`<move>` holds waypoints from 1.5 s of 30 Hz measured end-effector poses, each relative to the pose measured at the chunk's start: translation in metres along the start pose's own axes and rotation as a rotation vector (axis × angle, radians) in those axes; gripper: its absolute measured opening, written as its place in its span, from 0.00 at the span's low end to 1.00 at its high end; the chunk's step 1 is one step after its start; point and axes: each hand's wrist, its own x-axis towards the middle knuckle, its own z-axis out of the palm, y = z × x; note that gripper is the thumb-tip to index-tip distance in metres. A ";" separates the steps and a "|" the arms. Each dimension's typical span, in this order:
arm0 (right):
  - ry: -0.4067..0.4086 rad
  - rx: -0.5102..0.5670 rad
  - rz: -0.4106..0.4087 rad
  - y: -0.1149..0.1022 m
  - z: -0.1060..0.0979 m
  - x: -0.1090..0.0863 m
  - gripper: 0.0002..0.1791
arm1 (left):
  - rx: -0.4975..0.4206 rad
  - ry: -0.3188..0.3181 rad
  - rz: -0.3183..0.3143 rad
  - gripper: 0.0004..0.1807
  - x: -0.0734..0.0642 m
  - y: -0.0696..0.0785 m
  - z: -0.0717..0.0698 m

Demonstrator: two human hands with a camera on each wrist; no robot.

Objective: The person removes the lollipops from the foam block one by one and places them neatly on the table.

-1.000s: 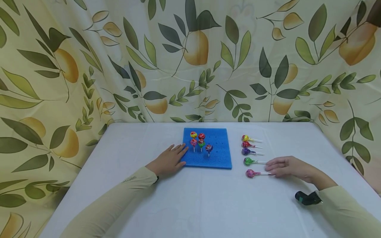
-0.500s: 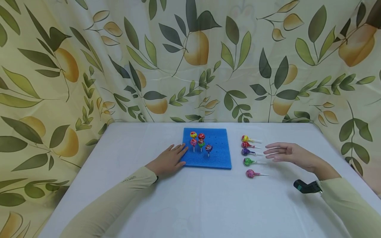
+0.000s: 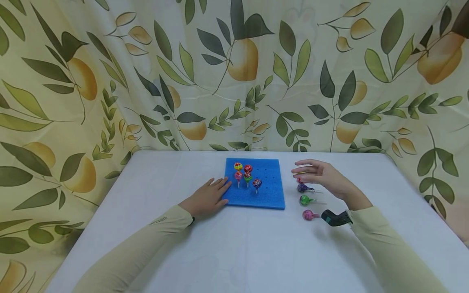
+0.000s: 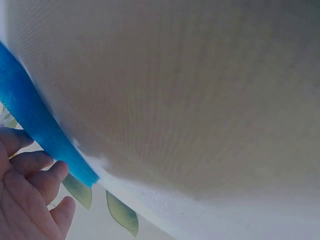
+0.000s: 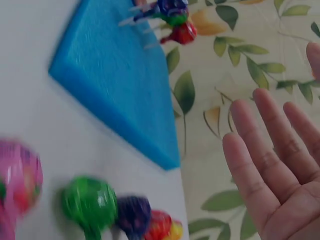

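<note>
Head view: right hand [image 3: 324, 175], empty, fingers extended, hovers over loose lollipops [image 3: 304, 200] at 3 o'clock from the blue board [image 3: 270, 197]; left hand [image 3: 206, 197], outstretched, touches its 9 o'clock edge. Seemingly reaching; grasping calls for pinching.

The place looks like a screened-off tabletop work area: a white-topped table [image 3: 253, 252] stands before a curtain [image 3: 216, 101] printed with leaves and yellow-orange fruit, which fills the background. Whether it belongs to a home, studio or lab cannot be told.

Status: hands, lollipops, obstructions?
Left hand touching blue board; right hand open, empty. Five upright lollipops in board, five loose lollipops beside it. No obstruction visible.
</note>
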 end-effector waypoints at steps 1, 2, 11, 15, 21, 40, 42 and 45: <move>-0.001 0.010 0.002 -0.001 0.006 0.004 0.29 | -0.004 0.002 0.000 0.36 0.000 0.000 0.000; -0.003 0.020 0.004 -0.001 0.012 0.007 0.29 | -0.003 0.003 0.000 0.36 0.000 0.000 0.000; 0.001 0.087 0.021 -0.004 0.058 0.031 0.32 | -0.005 0.006 0.001 0.36 -0.001 0.000 -0.001; 0.008 0.117 0.046 -0.002 0.073 0.039 0.31 | -0.001 0.001 -0.005 0.36 -0.001 0.001 -0.001; 0.011 0.176 0.059 0.006 0.090 0.046 0.32 | -0.004 -0.001 -0.003 0.36 -0.001 0.000 -0.001; 0.063 0.053 0.152 0.013 0.110 0.056 0.26 | -0.018 0.013 0.002 0.36 -0.002 0.001 -0.001; 0.073 0.023 0.160 0.012 0.110 0.057 0.25 | -0.014 0.009 -0.001 0.36 -0.002 0.000 0.000; 0.079 -0.015 0.164 0.011 0.111 0.058 0.22 | -0.009 0.005 -0.003 0.36 -0.001 0.000 0.000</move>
